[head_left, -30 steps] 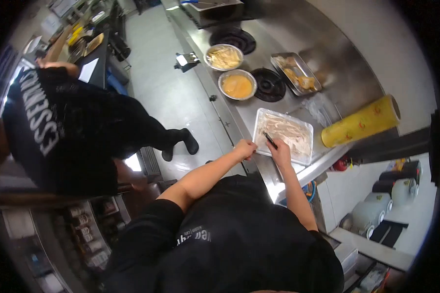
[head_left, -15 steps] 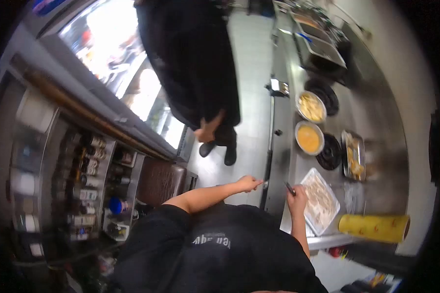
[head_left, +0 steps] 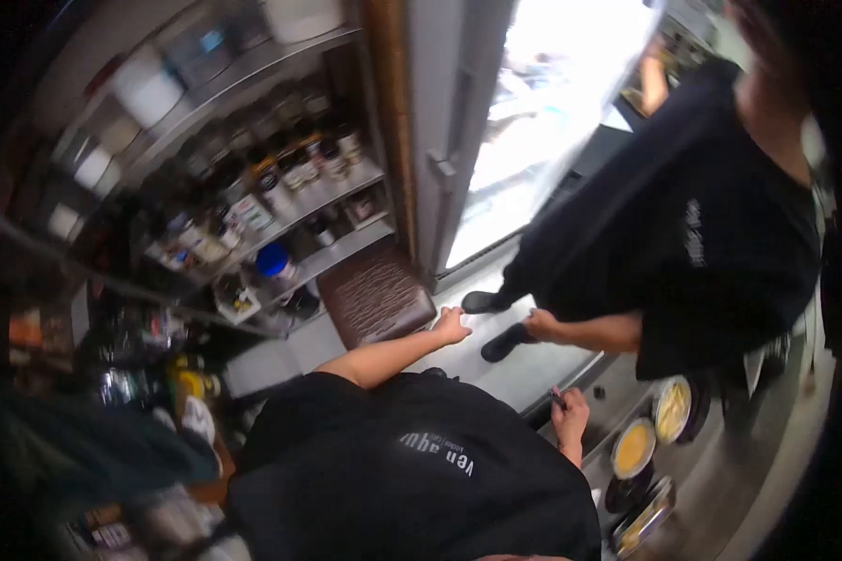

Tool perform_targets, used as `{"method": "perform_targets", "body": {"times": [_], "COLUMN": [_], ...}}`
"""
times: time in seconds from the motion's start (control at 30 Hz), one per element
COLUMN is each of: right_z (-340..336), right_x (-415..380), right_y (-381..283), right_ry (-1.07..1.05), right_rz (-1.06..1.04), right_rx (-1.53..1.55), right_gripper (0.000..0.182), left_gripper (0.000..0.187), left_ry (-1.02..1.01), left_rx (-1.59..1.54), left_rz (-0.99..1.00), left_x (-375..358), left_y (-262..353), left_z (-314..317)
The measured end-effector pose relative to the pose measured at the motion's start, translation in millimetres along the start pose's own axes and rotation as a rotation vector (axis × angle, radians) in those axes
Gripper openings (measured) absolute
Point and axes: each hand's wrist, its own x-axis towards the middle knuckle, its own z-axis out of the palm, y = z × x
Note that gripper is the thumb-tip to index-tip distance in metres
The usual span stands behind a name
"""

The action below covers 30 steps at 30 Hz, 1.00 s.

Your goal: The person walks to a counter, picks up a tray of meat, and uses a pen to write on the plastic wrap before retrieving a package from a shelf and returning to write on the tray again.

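My left hand (head_left: 451,325) is stretched out over the floor, near the brown padded stool (head_left: 376,292), with thumb and fingers apart and nothing visible in them. My right hand (head_left: 571,417) is closed around a small dark-handled tool (head_left: 558,400), whose far end is blurred; I cannot tell its kind. It is near the front edge of the steel counter. Beyond that hand, a bowl of yellow-orange liquid (head_left: 633,449) and a bowl of pale yellow pieces (head_left: 672,409) sit on the counter. A metal tray with food (head_left: 647,520) lies nearer my body.
Another person in black (head_left: 664,224) stands close ahead on the right, one hand (head_left: 541,325) hanging low. A brightly lit fridge (head_left: 543,103) is at the back. Shelves (head_left: 295,213) with several bottles and jars line the left. Someone's shoe (head_left: 199,419) shows at lower left.
My view has swung left, toward the shelves and stool. The counter has shifted to the lower right, and the white tray has left view. The other person appears closer and further right.
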Motion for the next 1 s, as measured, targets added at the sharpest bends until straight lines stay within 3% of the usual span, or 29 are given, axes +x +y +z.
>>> {"method": "perform_targets", "body": {"times": [0.2, 0.3, 0.4, 0.53, 0.7, 0.77, 1.0], "right_z": [54.5, 70.5, 81.5, 78.7, 111.8, 117.6, 122.2], "right_x": [70.7, 89.1, 99.1, 120.0, 114.4, 110.4, 103.7], "right_y": [-14.1, -24.2, -22.5, -33.9, -33.6, -47.6, -62.3], "right_ry": [-0.254, -0.372, -0.436, -0.538, -0.648, -0.649, -0.608], "right_rz": [-0.252, -0.349, -0.532, -0.79, -0.677, -0.717, -0.806], "right_rx": [0.121, 0.156, 0.155, 0.128, 0.194, 0.235, 0.288], "right_gripper": [0.031, 0.03, 0.029, 0.026, 0.019, 0.018, 0.027], "left_gripper": [0.072, 0.067, 0.071, 0.075, 0.08, 0.083, 0.091], "left_ry": [0.203, 0.44, 0.634, 0.975, 1.206, 1.303, 1.358], "left_rx": [-0.23, -0.29, -0.485, -0.606, -0.695, -0.842, -0.953], "left_rz": [-0.148, -0.266, -0.508, -0.709, -0.836, -0.703, -0.782], "left_x": [-22.5, -47.7, -132.9, -211.9, -302.7, -327.9, -337.0], "left_y": [-50.2, -92.7, -94.8, -140.7, -178.0, -185.7, -179.2], "left_z": [-43.4, -49.9, -90.7, -80.2, -59.7, -52.0, -36.9]}}
